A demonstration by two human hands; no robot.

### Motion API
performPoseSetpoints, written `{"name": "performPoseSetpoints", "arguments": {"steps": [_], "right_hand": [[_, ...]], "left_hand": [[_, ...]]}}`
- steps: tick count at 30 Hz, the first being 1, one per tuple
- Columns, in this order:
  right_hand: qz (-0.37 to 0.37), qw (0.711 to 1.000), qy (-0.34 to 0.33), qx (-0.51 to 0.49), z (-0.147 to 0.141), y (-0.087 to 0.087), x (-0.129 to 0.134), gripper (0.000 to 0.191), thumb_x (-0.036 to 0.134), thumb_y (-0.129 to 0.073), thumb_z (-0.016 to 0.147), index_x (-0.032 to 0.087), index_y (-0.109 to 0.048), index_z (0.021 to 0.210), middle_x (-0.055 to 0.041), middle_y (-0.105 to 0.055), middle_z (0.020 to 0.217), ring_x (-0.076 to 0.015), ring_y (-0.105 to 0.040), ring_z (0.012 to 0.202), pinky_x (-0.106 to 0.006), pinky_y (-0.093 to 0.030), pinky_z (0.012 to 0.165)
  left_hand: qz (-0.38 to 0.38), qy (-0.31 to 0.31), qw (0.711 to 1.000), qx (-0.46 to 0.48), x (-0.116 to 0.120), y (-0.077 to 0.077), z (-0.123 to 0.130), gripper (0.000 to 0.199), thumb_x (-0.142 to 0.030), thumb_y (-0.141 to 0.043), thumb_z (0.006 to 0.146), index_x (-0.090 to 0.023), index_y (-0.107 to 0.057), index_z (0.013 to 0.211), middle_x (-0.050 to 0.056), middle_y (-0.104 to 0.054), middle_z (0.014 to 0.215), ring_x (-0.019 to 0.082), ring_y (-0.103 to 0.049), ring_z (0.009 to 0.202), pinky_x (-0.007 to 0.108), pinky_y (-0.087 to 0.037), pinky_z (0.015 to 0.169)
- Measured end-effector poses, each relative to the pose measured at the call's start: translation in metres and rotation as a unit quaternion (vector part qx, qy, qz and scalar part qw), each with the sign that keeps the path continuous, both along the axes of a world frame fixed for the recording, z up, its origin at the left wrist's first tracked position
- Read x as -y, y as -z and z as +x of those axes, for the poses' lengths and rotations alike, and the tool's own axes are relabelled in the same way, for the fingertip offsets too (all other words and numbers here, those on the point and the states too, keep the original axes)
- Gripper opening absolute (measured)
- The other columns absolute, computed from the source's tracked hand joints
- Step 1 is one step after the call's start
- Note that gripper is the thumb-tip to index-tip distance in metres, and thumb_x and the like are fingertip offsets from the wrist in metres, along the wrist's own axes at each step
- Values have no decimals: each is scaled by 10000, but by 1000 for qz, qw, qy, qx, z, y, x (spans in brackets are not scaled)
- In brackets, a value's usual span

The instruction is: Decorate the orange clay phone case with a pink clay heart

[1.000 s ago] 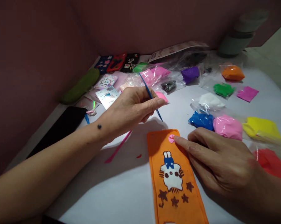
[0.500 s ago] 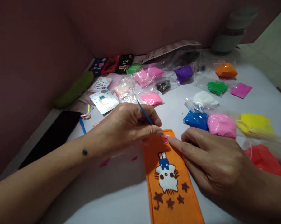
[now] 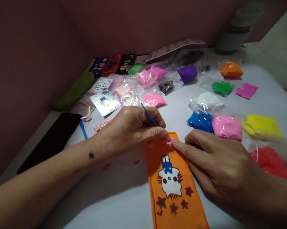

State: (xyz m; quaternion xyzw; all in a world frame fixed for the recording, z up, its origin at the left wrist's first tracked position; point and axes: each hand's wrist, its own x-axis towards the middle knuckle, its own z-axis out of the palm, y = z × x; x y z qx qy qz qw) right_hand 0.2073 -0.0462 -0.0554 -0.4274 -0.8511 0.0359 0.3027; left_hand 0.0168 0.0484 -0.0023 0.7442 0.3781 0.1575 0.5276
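Observation:
My left hand pinches a thin blue tool, its lower end at a small pink piece near the top of an orange panel. The index fingertip of my right hand touches the right side of that pink piece. The other fingers of my right hand are curled, and nothing shows in them. On the panel, a white cat figure in blue clothes appears upside down, with several brown stars beyond its head, toward me.
Bagged clay lies across the white table: blue, pink, yellow, red and others. A black phone-like slab and blue tool lie left; a bottle stands at the back right.
The pink piece looks more folded and less round under the tool's tip. My left hand has shifted very slightly to the right; my right hand is nearly unmoved.

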Motion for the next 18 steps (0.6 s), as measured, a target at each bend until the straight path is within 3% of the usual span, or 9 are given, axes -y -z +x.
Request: {"name": "performPoseSetpoints", "arguments": {"steps": [18], "right_hand": [[3, 1000, 3, 5, 1, 1, -1, 196, 48, -523, 883, 37, -706, 952, -112, -621, 766, -188, -547, 661, -320, -383, 516]], "left_hand": [[16, 14, 1000, -11, 0, 0, 0, 77, -132, -648, 813, -132, -677, 742, -55, -526, 529, 46, -465, 466, 150, -372, 413]]}}
